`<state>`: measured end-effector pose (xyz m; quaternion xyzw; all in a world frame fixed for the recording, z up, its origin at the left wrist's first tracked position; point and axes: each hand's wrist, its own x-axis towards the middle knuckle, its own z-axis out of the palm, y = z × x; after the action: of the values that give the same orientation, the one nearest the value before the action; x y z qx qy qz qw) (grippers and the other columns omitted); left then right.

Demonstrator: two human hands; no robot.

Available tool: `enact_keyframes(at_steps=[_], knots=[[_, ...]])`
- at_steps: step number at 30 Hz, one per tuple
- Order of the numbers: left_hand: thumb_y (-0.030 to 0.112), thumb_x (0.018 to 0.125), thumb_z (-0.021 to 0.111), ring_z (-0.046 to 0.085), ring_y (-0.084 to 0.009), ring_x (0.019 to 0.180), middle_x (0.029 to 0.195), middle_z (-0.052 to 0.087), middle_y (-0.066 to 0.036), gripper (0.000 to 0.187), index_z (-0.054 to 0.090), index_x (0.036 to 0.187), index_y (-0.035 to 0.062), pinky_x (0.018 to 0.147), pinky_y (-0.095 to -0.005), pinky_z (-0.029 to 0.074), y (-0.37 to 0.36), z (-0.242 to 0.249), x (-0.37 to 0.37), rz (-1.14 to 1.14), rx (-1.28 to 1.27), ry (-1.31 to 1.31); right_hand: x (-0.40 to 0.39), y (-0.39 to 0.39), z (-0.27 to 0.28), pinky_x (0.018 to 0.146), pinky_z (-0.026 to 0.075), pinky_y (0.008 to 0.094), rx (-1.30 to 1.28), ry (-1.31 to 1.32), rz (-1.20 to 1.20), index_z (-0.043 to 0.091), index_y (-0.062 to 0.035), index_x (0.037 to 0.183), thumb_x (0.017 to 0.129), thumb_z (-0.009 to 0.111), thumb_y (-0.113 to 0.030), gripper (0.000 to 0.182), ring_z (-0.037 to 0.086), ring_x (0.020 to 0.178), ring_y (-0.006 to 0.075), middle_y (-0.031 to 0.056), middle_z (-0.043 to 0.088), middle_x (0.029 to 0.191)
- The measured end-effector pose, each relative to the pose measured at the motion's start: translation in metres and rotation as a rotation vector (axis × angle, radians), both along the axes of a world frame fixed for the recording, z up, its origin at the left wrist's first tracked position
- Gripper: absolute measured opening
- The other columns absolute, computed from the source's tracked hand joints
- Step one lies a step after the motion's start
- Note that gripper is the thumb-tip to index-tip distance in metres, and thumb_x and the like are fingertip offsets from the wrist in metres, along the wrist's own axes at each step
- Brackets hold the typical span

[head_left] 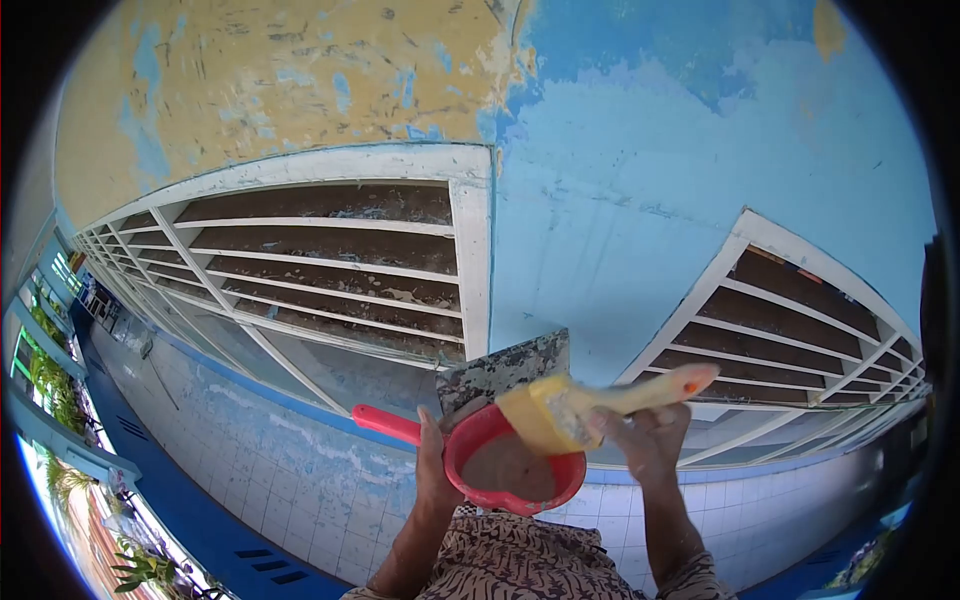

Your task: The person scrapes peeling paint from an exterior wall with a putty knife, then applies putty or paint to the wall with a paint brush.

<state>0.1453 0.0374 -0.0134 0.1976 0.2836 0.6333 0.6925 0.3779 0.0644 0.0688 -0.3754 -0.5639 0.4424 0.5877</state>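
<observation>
My left hand [434, 468] is closed around the side of a red dipper [573, 482], near where its handle [388, 424] begins. Greyish-brown liquid [505, 470] fills the bottom of the dipper. In my right hand [648, 442] is a wide paintbrush [568, 408], gripped near the base of its pale handle. The yellowish bristles overlap the dipper's upper right rim in this view. Just behind the dipper shows a flat, grey-and-black speckled slab [515, 362], its lower part hidden.
Ahead stands a wall with worn yellow paint [300, 80] and blue paint [620, 170]. White-framed slatted windows [330, 270] sit to the left and right [790, 310]. Pale tiles [290, 480] spread below. Plants [140, 565] grow beyond the blue ledge at left.
</observation>
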Motion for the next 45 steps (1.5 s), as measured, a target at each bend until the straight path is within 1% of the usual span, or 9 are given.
enact_keyframes(at_steps=[10,16,20,24,27,34,36,38,45], knots=[[0.072,0.094,0.023,0.057,-0.0337,0.118,0.129,0.057,-0.025,0.095,0.043,0.134,-0.0118,0.103,-0.0454,0.046,0.010,0.050,-0.007,-0.154,0.086,0.176,0.016,0.096,0.166,0.068,0.052,0.0250,0.728,-0.531,-0.357,0.070,0.0064,0.094,0.079,0.080,-0.010,0.024,0.065,0.076,0.0111,0.0079,0.071,0.084],[0.073,0.093,0.026,0.057,-0.0343,0.119,0.129,0.057,-0.024,0.095,0.045,0.134,-0.0111,0.104,-0.0456,0.045,0.029,0.026,0.008,-0.353,0.117,0.062,0.030,0.081,0.242,0.065,0.048,0.0236,0.883,-0.404,-0.551,0.072,0.0033,0.096,0.078,0.081,-0.015,0.027,0.060,0.069,0.0091,0.0064,0.071,0.081],[0.072,0.093,0.027,0.055,-0.0349,0.121,0.131,0.056,-0.024,0.094,0.045,0.134,-0.0109,0.104,-0.0468,0.044,0.032,-0.032,0.003,-0.431,0.123,0.104,0.029,0.061,0.179,0.074,0.052,0.0306,0.884,-0.598,-0.673,0.072,0.0008,0.098,0.078,0.081,-0.013,0.026,0.065,0.077,0.0144,0.0060,0.072,0.084],[0.071,0.094,0.027,0.054,-0.0355,0.123,0.133,0.054,-0.024,0.092,0.045,0.133,-0.0103,0.105,-0.0483,0.044,0.024,-0.082,-0.014,-0.398,0.145,0.152,0.012,0.080,0.070,0.066,0.052,0.0307,0.619,-0.733,-0.008,0.069,-0.0008,0.098,0.076,0.079,-0.007,0.025,0.067,0.074,0.0204,0.0089,0.066,0.078],[0.071,0.094,0.027,0.053,-0.0372,0.123,0.134,0.053,-0.026,0.090,0.046,0.133,-0.0080,0.105,-0.0514,0.043,0.012,-0.099,-0.033,-0.324,0.048,0.134,0.019,0.109,0.031,0.065,0.052,0.0309,0.712,-0.642,-0.036,0.069,-0.0004,0.096,0.076,0.078,-0.005,0.023,0.067,0.072,0.0241,0.0133,0.066,0.076],[0.071,0.095,0.024,0.055,-0.0382,0.120,0.130,0.056,-0.026,0.091,0.047,0.131,-0.0093,0.103,-0.0511,0.045,-0.016,-0.117,-0.066,-0.157,-0.023,0.120,0.042,0.086,0.143,0.074,0.054,0.0264,0.896,-0.368,-0.545,0.069,0.0012,0.099,0.083,0.072,-0.003,0.017,0.064,0.086,0.0166,0.0088,0.067,0.099],[0.071,0.094,0.026,0.057,-0.0383,0.118,0.127,0.058,-0.026,0.092,0.049,0.130,-0.0096,0.102,-0.0512,0.046,-0.018,-0.117,-0.069,-0.103,-0.041,0.116,0.079,0.109,0.118,0.079,0.058,0.0354,1.884,-0.951,-0.867,0.067,-0.0008,0.102,0.082,0.073,-0.003,0.021,0.068,0.097,0.0282,0.0150,0.068,0.106],[0.073,0.093,0.027,0.059,-0.0382,0.115,0.125,0.059,-0.026,0.093,0.050,0.128,-0.0103,0.101,-0.0507,0.047,-0.023,-0.121,-0.080,-0.059,-0.070,0.021,0.037,0.080,0.069,0.080,0.059,0.0401,1.399,-1.149,-0.547,0.068,-0.0022,0.099,0.085,0.068,-0.009,0.016,0.068,0.097,0.0313,0.0156,0.069,0.105],[0.072,0.093,0.028,0.056,-0.0381,0.118,0.130,0.056,-0.026,0.094,0.048,0.131,-0.0106,0.103,-0.0497,0.045,-0.048,-0.126,-0.123,0.023,-0.052,0.126,0.053,0.061,-0.117,0.072,0.059,0.0356,1.092,-1.212,-0.030,0.070,-0.0055,0.097,0.082,0.067,-0.010,0.016,0.067,0.076,0.0237,0.0117,0.070,0.098]])
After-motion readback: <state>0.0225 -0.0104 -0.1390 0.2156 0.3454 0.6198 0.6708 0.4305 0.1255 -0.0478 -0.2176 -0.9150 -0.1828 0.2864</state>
